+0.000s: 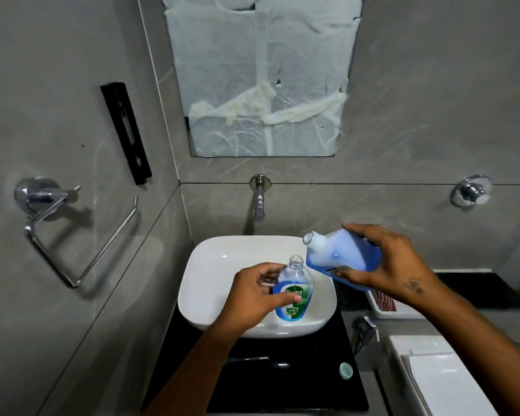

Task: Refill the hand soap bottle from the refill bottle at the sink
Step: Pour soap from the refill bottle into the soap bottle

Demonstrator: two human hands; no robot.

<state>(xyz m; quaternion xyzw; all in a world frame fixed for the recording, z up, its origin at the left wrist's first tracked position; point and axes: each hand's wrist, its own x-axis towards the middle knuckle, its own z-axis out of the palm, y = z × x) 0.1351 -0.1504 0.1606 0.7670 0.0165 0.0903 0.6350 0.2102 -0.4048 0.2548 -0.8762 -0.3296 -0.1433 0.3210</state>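
Observation:
The clear hand soap bottle [294, 283], with a green label and a little blue liquid at its bottom, is held upright over the white sink basin [213, 265]. My left hand [252, 292] grips its body, and its neck is uncapped. My right hand [385, 259] holds the refill bottle [339, 250], which has blue soap inside, tilted with its open white spout pointing left, above and to the right of the soap bottle's mouth. The two openings are apart and no soap flows.
A wall tap [258, 199] hangs above the basin. A small teal cap [346, 370] and the pump's tube [249, 359] lie on the black counter [297, 394] in front. A towel ring [72, 232] is on the left wall and a white toilet tank [433, 376] at the lower right.

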